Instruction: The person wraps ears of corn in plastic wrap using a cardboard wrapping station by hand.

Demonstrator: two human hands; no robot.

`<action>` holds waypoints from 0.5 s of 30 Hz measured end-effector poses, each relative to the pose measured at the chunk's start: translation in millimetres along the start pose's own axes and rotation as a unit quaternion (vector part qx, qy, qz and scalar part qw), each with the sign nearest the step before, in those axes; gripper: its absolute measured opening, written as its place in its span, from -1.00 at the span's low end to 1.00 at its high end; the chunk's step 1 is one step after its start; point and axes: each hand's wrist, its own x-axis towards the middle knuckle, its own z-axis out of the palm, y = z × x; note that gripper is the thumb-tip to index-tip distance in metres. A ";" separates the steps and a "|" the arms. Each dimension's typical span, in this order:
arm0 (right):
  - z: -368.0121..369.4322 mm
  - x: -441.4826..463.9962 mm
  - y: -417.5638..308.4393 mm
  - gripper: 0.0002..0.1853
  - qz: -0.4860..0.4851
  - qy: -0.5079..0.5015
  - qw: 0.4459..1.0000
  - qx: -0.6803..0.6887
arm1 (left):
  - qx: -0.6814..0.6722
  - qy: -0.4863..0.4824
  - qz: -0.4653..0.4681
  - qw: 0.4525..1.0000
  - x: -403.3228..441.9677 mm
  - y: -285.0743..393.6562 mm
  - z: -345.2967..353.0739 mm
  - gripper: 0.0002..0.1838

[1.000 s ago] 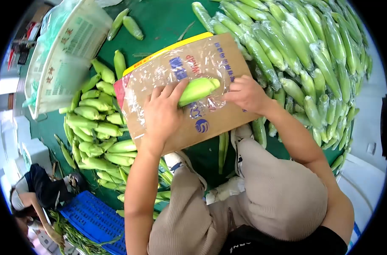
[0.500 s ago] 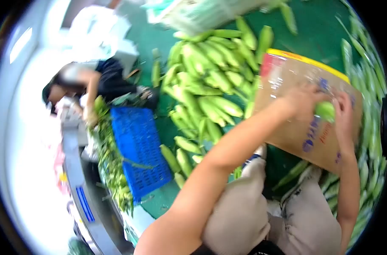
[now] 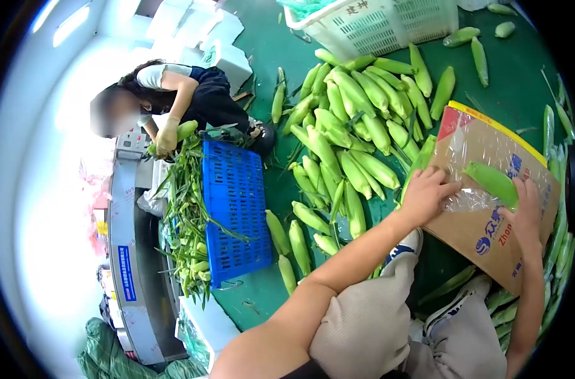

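Blue basket (image 3: 237,211), left of centre: leafy husks (image 3: 185,221). White crate (image 3: 385,28), top: green plastic (image 3: 304,6). Frame right, hands apart: left hand (image 3: 427,194) spread on film (image 3: 472,198); right hand (image 3: 526,213) touching corn ear (image 3: 491,180), grip unclear.

Floor (image 3: 253,319): green, even-toned, light glinting in patches. Wall (image 3: 47,271): white, beyond the floor's left edge, partly lost in glare. Strip lights (image 3: 71,26): two, lit, high above the far left corner. Metal unit (image 3: 122,215): grey, alongside the left edge; blue label (image 3: 126,273), control panel (image 3: 133,144) at far end. Boxes (image 3: 227,66): white, heaped, far left corner. Bundle (image 3: 104,344): dark green, near left corner.
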 end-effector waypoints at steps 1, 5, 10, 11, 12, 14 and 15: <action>-1.9 -0.7 -2.1 -0.16 0.003 -0.009 1.000 -0.002 | 0.003 0.035 -0.007 0.999 2.5 -4.8 4.6 -0.76; -3.8 -16.0 1.5 -0.13 -0.026 -0.028 0.999 -0.011 | -0.058 0.114 -0.061 0.990 -6.2 -10.4 5.4 -0.73; -11.4 -40.4 -26.7 -0.11 -0.057 -0.148 0.985 0.075 | -0.253 0.140 0.108 0.951 -17.7 37.1 34.4 -0.61; -17.4 -38.0 -43.0 -0.13 -0.058 -0.142 0.987 0.037 | -0.253 0.097 0.141 0.952 -19.0 45.2 51.0 -0.55; -17.6 -39.4 -42.8 -0.16 -0.083 -0.107 0.990 0.037 | -0.213 0.075 0.192 0.955 -16.8 48.3 59.4 -0.47; -28.4 -31.5 -49.4 -0.22 -0.044 -0.126 0.990 0.039 | -0.159 -0.060 0.158 0.973 -9.2 65.0 29.1 -0.28; -21.9 -28.8 -38.2 -0.31 -0.058 -0.089 0.990 0.088 | -0.100 -0.044 0.176 0.978 5.1 70.0 17.2 -0.20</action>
